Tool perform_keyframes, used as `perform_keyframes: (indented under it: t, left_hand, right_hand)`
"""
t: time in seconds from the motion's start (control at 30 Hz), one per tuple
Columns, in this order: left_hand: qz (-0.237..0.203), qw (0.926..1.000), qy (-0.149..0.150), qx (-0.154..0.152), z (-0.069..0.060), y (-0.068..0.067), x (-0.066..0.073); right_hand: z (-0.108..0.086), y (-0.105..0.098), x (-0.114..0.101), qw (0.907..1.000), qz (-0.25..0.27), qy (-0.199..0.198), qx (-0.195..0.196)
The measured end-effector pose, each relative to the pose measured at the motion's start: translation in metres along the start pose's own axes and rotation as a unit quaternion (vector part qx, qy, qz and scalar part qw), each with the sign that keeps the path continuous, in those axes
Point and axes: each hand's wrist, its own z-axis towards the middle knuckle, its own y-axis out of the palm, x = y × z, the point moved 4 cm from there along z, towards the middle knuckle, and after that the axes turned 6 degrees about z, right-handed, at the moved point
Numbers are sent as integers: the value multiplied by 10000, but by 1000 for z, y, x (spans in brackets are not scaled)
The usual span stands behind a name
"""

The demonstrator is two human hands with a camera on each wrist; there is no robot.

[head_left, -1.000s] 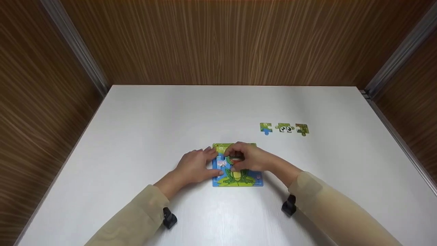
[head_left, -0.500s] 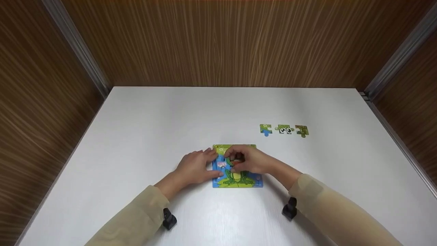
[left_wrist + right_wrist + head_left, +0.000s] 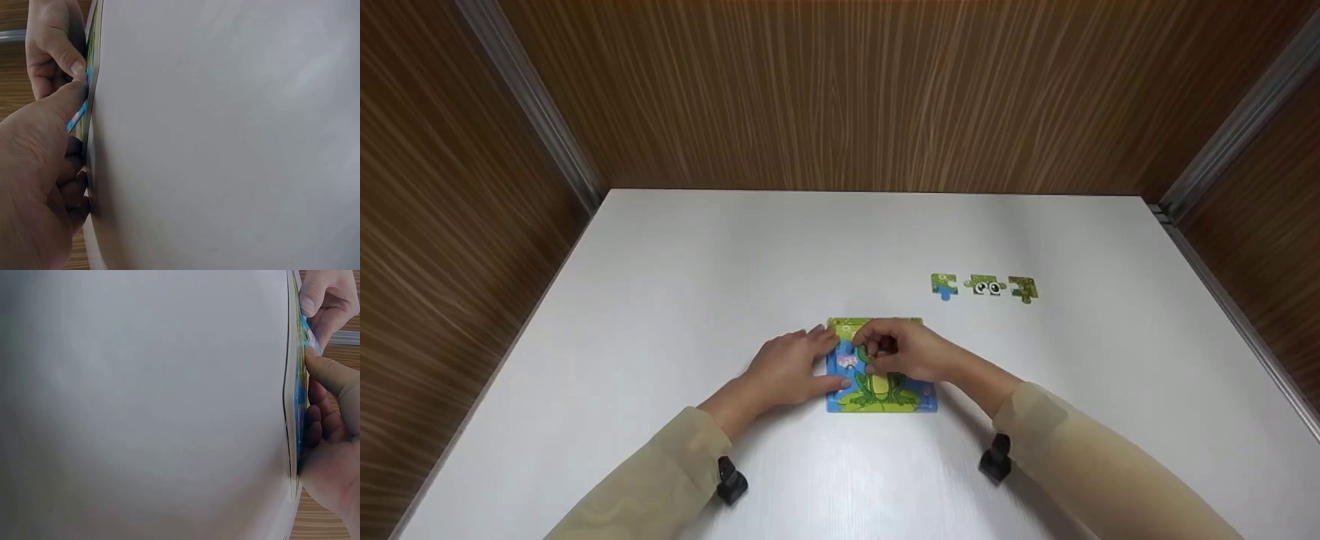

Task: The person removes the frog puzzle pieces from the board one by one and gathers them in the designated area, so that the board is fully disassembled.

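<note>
A frog jigsaw puzzle board (image 3: 880,397) lies flat on the white table, with a blue edge and a green top. My left hand (image 3: 789,366) rests on its left side, thumb reaching over the board and the other fingers at the upper left edge. Over the middle of the board, my right hand (image 3: 911,350) pinches a green frog-picture puzzle piece (image 3: 862,352) between thumb and fingers, mostly hidden by that hand. In the right wrist view, a blue and pink piece (image 3: 311,338) sits tilted up between the two thumbs.
Behind the board to the right, three loose puzzle pieces lie in a row: a green and blue one (image 3: 944,285), one with frog eyes (image 3: 985,286) and a dark green one (image 3: 1024,288). Wood-grain panels (image 3: 840,97) enclose the table (image 3: 697,247).
Both hands stay at the board. The right thumb has shifted slightly, and the red mouth seen between the right fingers is now mostly covered. The loose pieces have not moved.
</note>
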Motion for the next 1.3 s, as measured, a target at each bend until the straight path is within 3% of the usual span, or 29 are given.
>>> perform_keyframes:
  t: [0.4, 0.63, 1.3]
  left_hand:
    - [-57, 9999, 25, -113, 0, 2, 1]
    - [-9, 9999, 15, -155, 1, 2, 1]
    - [-106, 9999, 71, -95, -1, 0, 0]
  right_hand:
    - [-3, -3, 0, 9999, 126, 37, 85]
    - [-3, -4, 0, 9994, 314, -130, 19]
    - [1, 3, 0, 9997, -146, -144, -124]
